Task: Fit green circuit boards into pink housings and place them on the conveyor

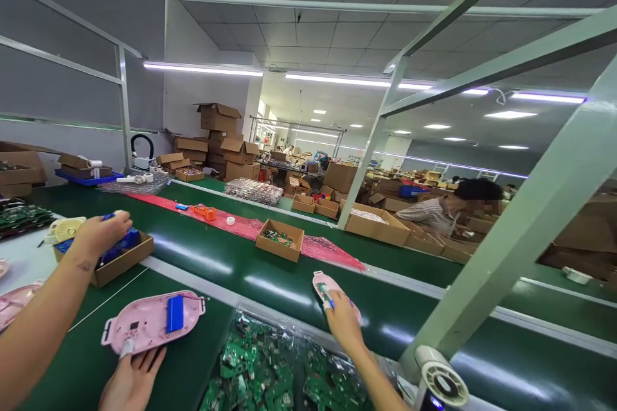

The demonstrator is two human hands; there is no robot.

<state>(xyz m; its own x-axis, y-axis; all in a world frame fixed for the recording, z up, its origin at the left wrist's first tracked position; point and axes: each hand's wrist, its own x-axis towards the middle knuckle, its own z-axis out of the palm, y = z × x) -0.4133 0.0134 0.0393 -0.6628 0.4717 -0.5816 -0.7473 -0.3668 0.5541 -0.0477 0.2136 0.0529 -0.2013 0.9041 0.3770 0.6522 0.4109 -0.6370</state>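
Note:
My left hand [128,372] comes in palm up at the lower left. Its thumb, in a pale finger cover, presses on a pink plastic shell [149,324], with the fingers under the rim. A blue rectangular block [175,313] sits inside that shell. Over the green belt, my right hand [343,318] grips a second pink plastic shell [324,280], partly covering it. A small green circuit board and bits of blue show in this one. Between my hands lies a clear-plastic-lined tray piled with green circuit boards [241,359].
A co-worker's arm [53,321] reaches from the left over a carton [123,263] of blue parts. Further back are a carton of small boards [277,247], an orange tape dispenser [205,212] and pink bubble wrap [231,225]. A metal post [511,225] slants up at right, beside a handheld fan [443,382].

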